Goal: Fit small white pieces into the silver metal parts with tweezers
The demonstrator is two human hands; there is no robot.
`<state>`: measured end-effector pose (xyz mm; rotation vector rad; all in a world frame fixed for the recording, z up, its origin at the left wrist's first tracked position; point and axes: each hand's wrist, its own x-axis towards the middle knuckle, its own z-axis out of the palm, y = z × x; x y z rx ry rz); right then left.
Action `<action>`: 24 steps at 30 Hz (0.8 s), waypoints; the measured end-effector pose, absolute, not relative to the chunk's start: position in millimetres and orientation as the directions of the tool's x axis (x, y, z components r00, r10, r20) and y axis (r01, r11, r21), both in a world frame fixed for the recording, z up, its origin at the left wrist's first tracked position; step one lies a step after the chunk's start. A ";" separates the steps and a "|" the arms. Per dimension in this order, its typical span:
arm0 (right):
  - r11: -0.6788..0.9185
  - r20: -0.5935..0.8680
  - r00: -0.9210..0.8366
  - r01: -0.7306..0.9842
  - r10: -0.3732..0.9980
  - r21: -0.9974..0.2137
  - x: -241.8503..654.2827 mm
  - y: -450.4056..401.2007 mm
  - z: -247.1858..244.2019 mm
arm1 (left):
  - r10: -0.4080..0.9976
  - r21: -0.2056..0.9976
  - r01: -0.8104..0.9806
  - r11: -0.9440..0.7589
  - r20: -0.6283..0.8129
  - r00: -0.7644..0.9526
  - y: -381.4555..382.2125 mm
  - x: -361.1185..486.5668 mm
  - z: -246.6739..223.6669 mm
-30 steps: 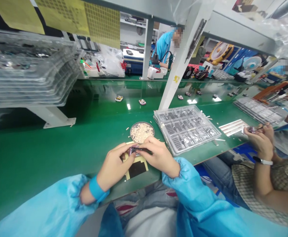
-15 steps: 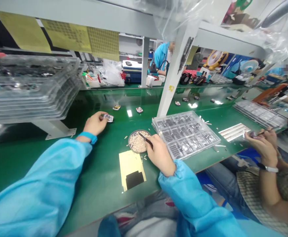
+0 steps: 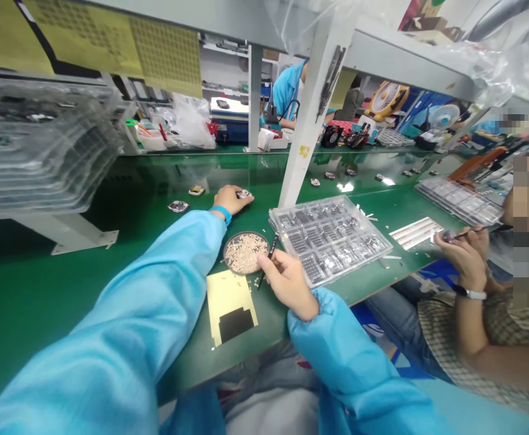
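My left hand [image 3: 231,199] reaches over the green bench, its fingers closed on a small device [image 3: 244,194]. Dark tweezers [image 3: 272,246] are held in my right hand [image 3: 287,279], pointing down beside a round dish [image 3: 245,252] of small beige pieces. Left of my left hand lie another small device [image 3: 178,206] and a yellow-topped one [image 3: 196,190]. Below the dish is a yellow sheet [image 3: 229,290] with a black patch. To the right of the dish sits a clear compartment tray [image 3: 332,238] holding dark parts.
Stacked clear trays [image 3: 33,163] stand at the left. A white post [image 3: 307,121] rises behind the dish. At the right, a person's hands [image 3: 466,254] work near a striped white sheet [image 3: 416,232] and more trays [image 3: 459,199]. Several small devices line the back.
My left hand has moved right from one device, left lying on the bench, to another that it now grips. The tweezers in my right hand have turned from over the dish to point down beside it.
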<state>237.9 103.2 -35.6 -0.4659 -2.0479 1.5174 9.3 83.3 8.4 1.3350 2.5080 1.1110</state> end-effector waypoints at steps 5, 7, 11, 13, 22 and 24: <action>-0.022 0.022 -0.890 -0.035 0.456 -0.999 255.7 99.1 -56.4 | 0.735 0.865 0.440 0.243 0.131 -0.665 26.8 37.0 1.5; 0.021 0.065 -0.896 -0.062 0.440 -0.998 260.4 99.6 -62.1 | 0.781 0.977 0.146 0.154 -0.030 -0.623 -6.3 54.3 -5.3; 0.124 0.096 -0.916 -0.050 0.389 -0.991 263.8 100.5 -63.2 | 0.843 0.959 -0.246 0.142 -0.248 -0.478 -56.4 92.8 -18.9; 0.193 0.110 -0.924 -0.039 0.368 -0.980 264.0 99.8 -60.6 | 0.848 0.966 -0.206 0.158 -0.240 -0.472 -66.8 107.7 -24.9; 0.305 0.168 -0.932 -0.066 0.320 -0.950 267.0 97.6 -56.1 | 0.842 0.975 -0.002 0.222 -0.192 -0.504 -71.2 124.4 -41.8; 0.254 0.204 -0.922 -0.121 0.329 -0.960 267.6 96.3 -55.3 | 0.834 0.974 -0.022 0.225 -0.205 -0.512 -71.4 124.3 -42.5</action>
